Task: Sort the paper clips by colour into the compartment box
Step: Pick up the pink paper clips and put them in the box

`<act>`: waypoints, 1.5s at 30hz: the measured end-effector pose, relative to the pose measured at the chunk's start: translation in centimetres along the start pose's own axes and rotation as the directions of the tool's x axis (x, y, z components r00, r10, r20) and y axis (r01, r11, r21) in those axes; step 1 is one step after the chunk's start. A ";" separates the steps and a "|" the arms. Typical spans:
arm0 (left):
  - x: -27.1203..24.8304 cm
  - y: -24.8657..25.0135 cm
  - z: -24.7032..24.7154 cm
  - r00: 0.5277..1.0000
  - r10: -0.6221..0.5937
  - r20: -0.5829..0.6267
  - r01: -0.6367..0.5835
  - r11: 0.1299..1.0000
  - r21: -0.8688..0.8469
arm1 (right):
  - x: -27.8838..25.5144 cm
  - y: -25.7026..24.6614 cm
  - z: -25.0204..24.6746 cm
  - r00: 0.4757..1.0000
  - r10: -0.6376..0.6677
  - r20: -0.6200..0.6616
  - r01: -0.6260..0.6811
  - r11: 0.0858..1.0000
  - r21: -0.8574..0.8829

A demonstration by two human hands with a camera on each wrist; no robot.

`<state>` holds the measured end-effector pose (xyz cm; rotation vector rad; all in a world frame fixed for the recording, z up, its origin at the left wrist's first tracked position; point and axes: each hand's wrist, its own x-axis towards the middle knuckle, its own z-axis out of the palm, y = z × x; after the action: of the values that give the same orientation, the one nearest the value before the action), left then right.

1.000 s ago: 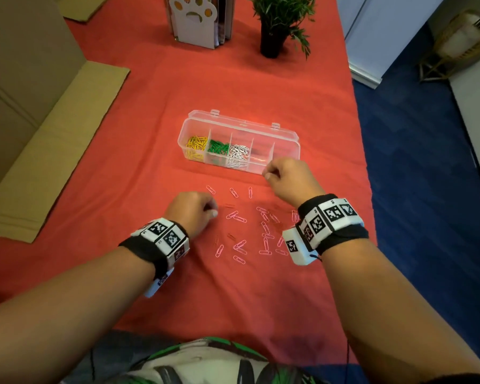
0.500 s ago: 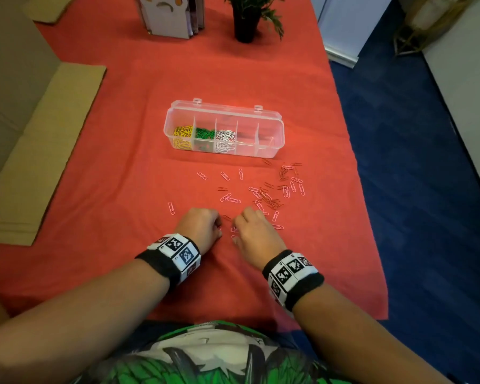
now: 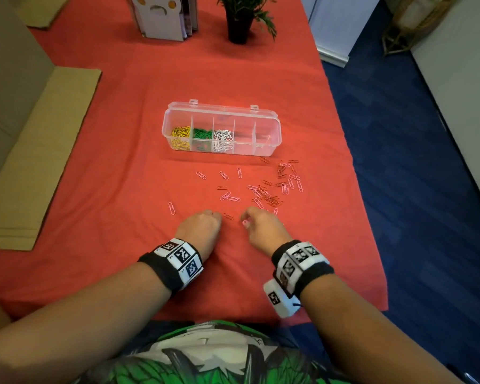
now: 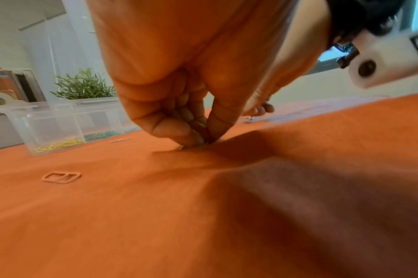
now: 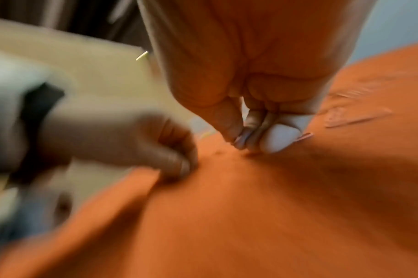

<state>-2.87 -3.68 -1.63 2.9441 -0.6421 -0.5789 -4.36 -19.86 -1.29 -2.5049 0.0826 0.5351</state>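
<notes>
The clear compartment box [image 3: 269,134] stands open on the red cloth, with yellow clips [image 3: 180,137], green clips [image 3: 201,133] and white clips [image 3: 222,138] in its three left compartments. Pink and red clips [image 3: 266,194] lie scattered in front of it, thickest at the right. My left hand [image 3: 219,217] is curled, its thumb and fingertips [image 4: 193,140] pinched together on the cloth over a pale clip tip. My right hand [image 3: 244,220] is close beside it, fingers bunched; a pink clip [image 5: 303,136] pokes out by the thumb. A red clip [image 3: 228,216] lies between the hands.
A lone pink clip [image 3: 171,208] lies left of my left hand. Folded cardboard [image 3: 39,162] covers the table's left side. A potted plant [image 3: 239,23] and a paw-print holder [image 3: 164,18] stand at the back. The table edge [image 3: 352,162] drops to blue floor on the right.
My right hand has come back from the front of the box to the near clips beside my left hand, then shifted slightly right. The left hand has stayed curled in place.
</notes>
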 end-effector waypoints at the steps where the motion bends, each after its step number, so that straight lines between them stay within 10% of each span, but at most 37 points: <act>1: 0.0 -0.1 0.1 1.000 0.004 -0.004 -0.004 1.000 0.001 | 0.4 0.3 -0.4 0.996 0.088 0.003 -0.087 0.980 0.179; 4: 0.0 -0.6 0.1 0.999 0.033 -0.039 -0.035 0.998 -0.048 | 0.6 0.8 -2.1 0.946 0.313 0.085 -0.277 0.643 0.714; 7: -0.2 -1.0 -0.4 0.999 0.036 -0.014 -0.037 0.996 -0.087 | 0.6 1.4 -3.6 0.920 0.374 0.119 -0.275 0.399 0.874; 13: -0.4 -1.0 -0.9 0.999 0.052 0.007 -0.052 0.998 0.020 | 1.6 2.2 -2.9 0.944 0.313 -0.103 -0.295 0.942 0.160; 20: 0.6 -3.1 -0.4 0.950 -0.179 -0.256 0.024 0.858 -0.512 | 0.8 0.6 0.2 0.970 0.035 -0.241 -0.132 0.907 -0.399; 26: 1.9 -6.0 -0.3 0.877 -0.481 -0.010 0.197 0.376 -0.905 | 1.5 0.2 -0.3 0.989 0.054 -0.135 -0.096 0.939 -0.330; 30: 2.3 -7.3 -0.8 0.836 -0.548 0.031 0.257 0.340 -0.904 | 2.3 0.7 -2.1 0.976 0.209 -0.068 -0.194 0.965 0.177; 35: 1.8 -7.5 -1.8 0.818 -0.569 -0.089 0.431 0.708 -0.560 | 2.6 1.7 -3.8 0.948 0.317 0.034 -0.242 0.644 0.726; 40: 1.0 -7.8 -0.7 0.839 -0.527 -0.138 0.405 0.773 -0.489 | 2.2 1.9 -4.8 0.914 0.368 0.168 -0.252 0.194 0.948; 42: 1.0 -7.6 -0.8 0.842 -0.524 -0.126 0.401 0.765 -0.504 | 2.7 1.7 -4.3 0.902 0.400 0.163 -0.294 0.293 0.910; 45: 1.1 -6.8 -1.3 0.842 -0.530 -0.105 0.418 0.763 -0.493 | 3.7 1.3 -3.5 0.912 0.410 -0.008 -0.359 0.808 0.468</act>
<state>1.19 2.08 -1.83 2.6370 0.2676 -0.3251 0.09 -22.67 -0.79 -2.0457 0.6972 0.4687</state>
